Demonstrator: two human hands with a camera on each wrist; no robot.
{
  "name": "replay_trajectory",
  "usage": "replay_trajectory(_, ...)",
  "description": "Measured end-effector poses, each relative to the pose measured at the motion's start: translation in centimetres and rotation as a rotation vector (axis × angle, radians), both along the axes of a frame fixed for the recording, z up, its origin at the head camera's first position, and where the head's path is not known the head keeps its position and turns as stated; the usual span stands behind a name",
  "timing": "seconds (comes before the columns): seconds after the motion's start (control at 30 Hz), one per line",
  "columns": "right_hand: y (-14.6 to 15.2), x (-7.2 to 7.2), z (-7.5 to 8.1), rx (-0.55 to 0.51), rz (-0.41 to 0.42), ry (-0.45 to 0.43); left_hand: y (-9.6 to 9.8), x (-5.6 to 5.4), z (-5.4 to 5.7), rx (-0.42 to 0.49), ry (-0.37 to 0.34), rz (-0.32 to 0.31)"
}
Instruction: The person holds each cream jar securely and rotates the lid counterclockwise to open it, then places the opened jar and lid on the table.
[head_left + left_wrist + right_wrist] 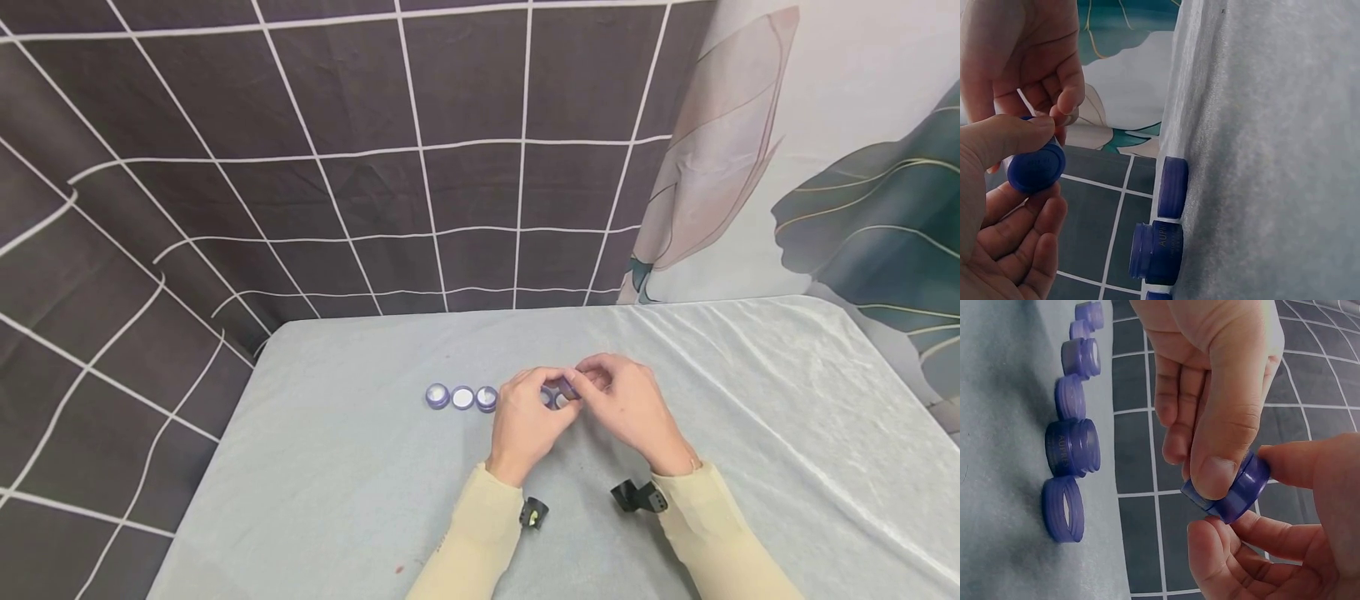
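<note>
Both hands hold one small blue cosmetic jar [1244, 487] above the table. My left hand [525, 417] pinches it, its thumb laid along the side in the right wrist view. From the opposite side my right hand [626, 408] grips the rim with thumb and fingers. A round blue end [1038, 167] with faint markings faces the left wrist camera; whether it is lid or base I cannot tell. Nearest below, a blue screw lid [1063, 509] lies beside an open jar [1072, 448] with a threaded neck. In the head view, fingers cover much of the held jar.
The row continues leftward with a lid [1071, 397], another jar [1082, 357], a lid [462, 397] and an end jar [437, 396]. They rest on a grey cloth-covered table [337, 467]. Behind hangs a dark gridded curtain [465, 192], with a patterned curtain [750, 167] at right.
</note>
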State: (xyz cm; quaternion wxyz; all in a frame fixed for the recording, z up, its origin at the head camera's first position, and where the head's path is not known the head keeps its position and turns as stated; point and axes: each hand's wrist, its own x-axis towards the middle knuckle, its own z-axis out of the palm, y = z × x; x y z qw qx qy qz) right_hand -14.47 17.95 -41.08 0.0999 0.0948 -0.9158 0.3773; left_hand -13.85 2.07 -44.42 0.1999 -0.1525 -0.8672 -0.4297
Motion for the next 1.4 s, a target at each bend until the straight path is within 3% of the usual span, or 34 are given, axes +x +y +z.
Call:
replay_trajectory(0.8,-0.17,0.27,0.01,-0.01,0.033,0.02,-0.05,-0.07,-0.12,-0.015,0.018,0.004)
replay_trajectory(1.4,0.0,0.26,-0.02,-0.021,0.108,0.079,-0.03,-0.02,0.02,-0.012,0.0,0.017)
